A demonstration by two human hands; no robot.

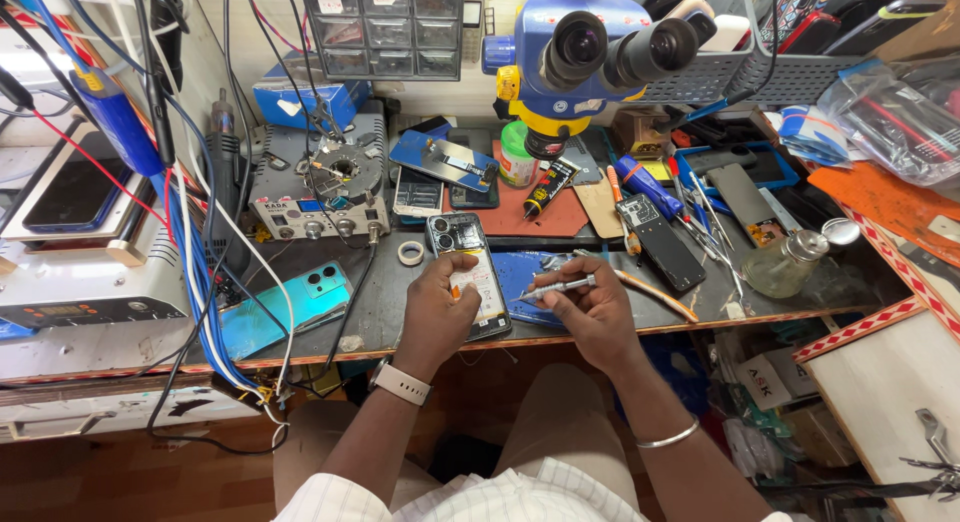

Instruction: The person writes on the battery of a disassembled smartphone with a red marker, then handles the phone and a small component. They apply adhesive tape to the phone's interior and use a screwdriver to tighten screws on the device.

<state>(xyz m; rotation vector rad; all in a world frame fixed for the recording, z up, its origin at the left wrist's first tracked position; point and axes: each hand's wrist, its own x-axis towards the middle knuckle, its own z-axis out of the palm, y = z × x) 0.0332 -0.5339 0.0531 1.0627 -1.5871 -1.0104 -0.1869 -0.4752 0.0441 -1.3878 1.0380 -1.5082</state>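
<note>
An opened phone (pixel 466 257) with its back cover off lies face down on the dark bench, camera end away from me. My left hand (pixel 437 307) grips its lower half, thumb on the exposed inside. My right hand (pixel 590 304) holds a slim metal screwdriver (pixel 553 288) level, its tip pointing left toward the phone's right edge. A blue work mat (pixel 520 272) lies under the phone and tool.
A blue stereo microscope (pixel 585 57) hangs over the bench. A turquoise phone back cover (pixel 285 307) lies at left near hanging cables (pixel 195 272). A tape roll (pixel 410 252), a dark phone part (pixel 660 242), screwdrivers (pixel 640 187) and a glass bottle (pixel 785 265) crowd the right side.
</note>
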